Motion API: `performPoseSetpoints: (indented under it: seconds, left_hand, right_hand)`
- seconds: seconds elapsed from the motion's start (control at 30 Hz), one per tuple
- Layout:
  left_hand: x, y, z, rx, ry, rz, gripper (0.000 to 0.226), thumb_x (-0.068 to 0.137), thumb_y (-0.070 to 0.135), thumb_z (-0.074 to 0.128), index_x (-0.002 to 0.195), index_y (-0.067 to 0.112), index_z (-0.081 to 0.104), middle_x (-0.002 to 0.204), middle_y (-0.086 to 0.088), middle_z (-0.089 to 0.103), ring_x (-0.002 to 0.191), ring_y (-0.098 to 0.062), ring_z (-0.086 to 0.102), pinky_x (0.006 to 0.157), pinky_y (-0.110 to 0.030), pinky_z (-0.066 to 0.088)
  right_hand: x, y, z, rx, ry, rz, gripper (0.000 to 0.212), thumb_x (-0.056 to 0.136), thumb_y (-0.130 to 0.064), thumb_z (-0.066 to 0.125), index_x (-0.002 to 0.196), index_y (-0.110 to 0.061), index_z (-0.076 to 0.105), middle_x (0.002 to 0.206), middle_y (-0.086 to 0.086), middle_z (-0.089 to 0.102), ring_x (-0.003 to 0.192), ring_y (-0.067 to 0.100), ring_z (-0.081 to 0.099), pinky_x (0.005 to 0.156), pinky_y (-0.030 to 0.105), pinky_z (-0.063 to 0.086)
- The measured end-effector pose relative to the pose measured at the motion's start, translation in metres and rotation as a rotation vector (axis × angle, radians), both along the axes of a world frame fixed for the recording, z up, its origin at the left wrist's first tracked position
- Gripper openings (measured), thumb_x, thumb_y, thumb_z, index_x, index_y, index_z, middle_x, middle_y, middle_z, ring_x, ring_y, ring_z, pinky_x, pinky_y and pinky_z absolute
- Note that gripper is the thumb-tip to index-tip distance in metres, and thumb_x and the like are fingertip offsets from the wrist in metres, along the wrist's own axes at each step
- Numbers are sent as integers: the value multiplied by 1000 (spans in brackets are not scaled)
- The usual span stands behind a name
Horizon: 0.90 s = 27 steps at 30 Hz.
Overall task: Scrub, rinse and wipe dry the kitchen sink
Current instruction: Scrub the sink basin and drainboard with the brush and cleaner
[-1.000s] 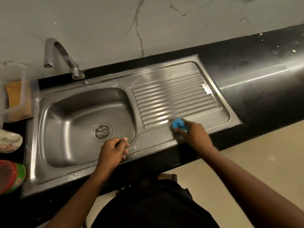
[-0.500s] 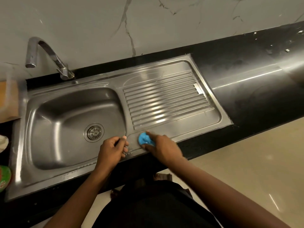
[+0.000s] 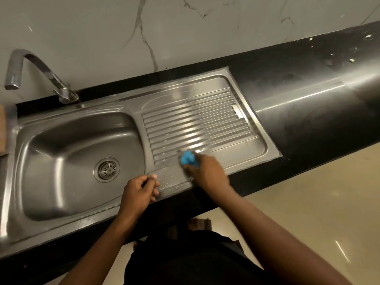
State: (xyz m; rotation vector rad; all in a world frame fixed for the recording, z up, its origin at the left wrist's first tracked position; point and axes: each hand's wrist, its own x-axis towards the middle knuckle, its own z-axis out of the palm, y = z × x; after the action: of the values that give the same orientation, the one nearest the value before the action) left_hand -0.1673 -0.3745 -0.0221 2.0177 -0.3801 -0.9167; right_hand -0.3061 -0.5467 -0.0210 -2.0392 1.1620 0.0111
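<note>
The right hand [image 3: 205, 174] grips a blue scrubber [image 3: 187, 158], which has slid from the sink's [image 3: 61, 229] front rim, away from the drain [image 3: 107, 170], onto the nearest ribs of the draining board [image 3: 195, 124]. This looks like back-and-forth scrubbing, with rinsing and wiping still to come. The left hand [image 3: 138, 190] has stayed on the rim right of the drain, curled in a fist with nothing visible in it. The scrubber is blurred and half covered, so sponge or cloth is unclear.
</note>
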Motion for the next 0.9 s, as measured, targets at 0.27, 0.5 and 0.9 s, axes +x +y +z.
performPoseSetpoints:
  seconds: [0.27,0.5,0.9]
  left_hand:
    - [1,-12,2,-1,-38,-23,34,106,33,57,86,11,75,72,-11,73,56,-15,63,57,-26,50]
    - [-1,-11,1,-8,-36,-23,33,106,30,58,86,10,74,73,-12,72,58,-15,63,58,-25,50]
    - [-6,-30,1,-13,-39,-56,34,106,33,58,86,10,74,73,-12,72,57,-15,63,56,-25,50]
  right_hand:
    - [-36,-29,25,55,189,88,51,88,-56,73,129,-25,66,113,0,73,99,18,71,93,41,58]
    - [-85,-87,45,102,227,-38,36,91,-43,75,115,-18,66,109,4,73,85,6,67,78,25,56]
    - [-66,-20,23,64,131,35,55,92,-58,68,141,-35,57,120,-8,68,100,11,66,92,36,56]
